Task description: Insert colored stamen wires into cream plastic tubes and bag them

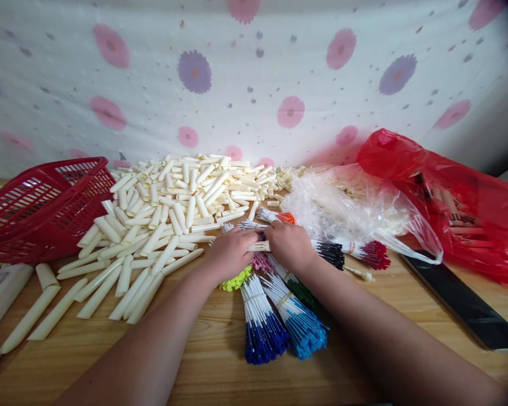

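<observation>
Both hands meet over the middle of the table, closed on a small cream plastic pen part [260, 246] held level between them. My left hand [232, 254] grips its left end, and my right hand [291, 242] has the right end; the fingertips are mostly hidden. Around and below the hands fan bundles of thin pen refills, white with coloured ends: dark blue [263, 332], light blue [302, 330], yellow-green [236, 280], black [330, 254], dark red [370, 255] and orange [285, 217]. Pink and green bundles are partly covered by the hands.
A large heap of cream pen barrels [165, 208] spreads left of the hands. Beyond it stands a red plastic basket [46, 197]. On the right lie a clear plastic bag [342, 197], a red bag [461, 197] with pen parts, and a black phone [465, 301]. A flowered cloth [237, 73] hangs behind.
</observation>
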`<state>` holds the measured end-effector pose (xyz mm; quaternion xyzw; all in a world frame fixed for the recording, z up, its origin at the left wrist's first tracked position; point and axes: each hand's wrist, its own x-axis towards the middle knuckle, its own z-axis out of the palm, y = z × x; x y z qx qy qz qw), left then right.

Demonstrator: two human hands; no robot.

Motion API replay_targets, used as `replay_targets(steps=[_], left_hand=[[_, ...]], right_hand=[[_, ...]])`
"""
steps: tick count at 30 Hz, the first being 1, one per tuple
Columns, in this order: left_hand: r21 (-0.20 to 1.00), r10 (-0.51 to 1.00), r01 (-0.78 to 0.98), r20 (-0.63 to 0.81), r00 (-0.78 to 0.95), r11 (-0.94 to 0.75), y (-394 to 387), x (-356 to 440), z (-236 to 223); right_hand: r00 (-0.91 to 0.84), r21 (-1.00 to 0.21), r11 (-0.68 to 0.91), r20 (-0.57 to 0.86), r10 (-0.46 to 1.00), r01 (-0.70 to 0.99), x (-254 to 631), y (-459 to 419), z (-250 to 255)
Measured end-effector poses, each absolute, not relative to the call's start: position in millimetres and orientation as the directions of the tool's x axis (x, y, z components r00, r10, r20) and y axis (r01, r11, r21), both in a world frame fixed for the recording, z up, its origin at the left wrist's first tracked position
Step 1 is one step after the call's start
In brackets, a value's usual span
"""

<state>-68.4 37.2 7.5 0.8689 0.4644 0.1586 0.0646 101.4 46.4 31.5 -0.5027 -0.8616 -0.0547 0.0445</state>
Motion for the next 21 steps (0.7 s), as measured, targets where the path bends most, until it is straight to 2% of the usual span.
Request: replay_targets(steps=[6, 12, 21], left_hand=[[0.168, 0.857, 0.842, 0.159, 0.490, -0.513, 34, -65, 11], [0.195, 0.851, 0.830, 0.168, 0.497, -0.523, 34, -66, 11], [0.166, 0.860, 0.845, 0.148, 0.487, -0.508, 34, -66, 10]], right_hand=[[-0.479, 0.056, 0.476, 0.112, 0.870, 0.878, 104, 48, 32], [-0.458, 0.036, 0.457, 0.122, 0.881, 0.889, 119, 51, 31], [-0.483, -0.001, 0.488, 0.132, 0.866, 0.873, 111, 51, 27]])
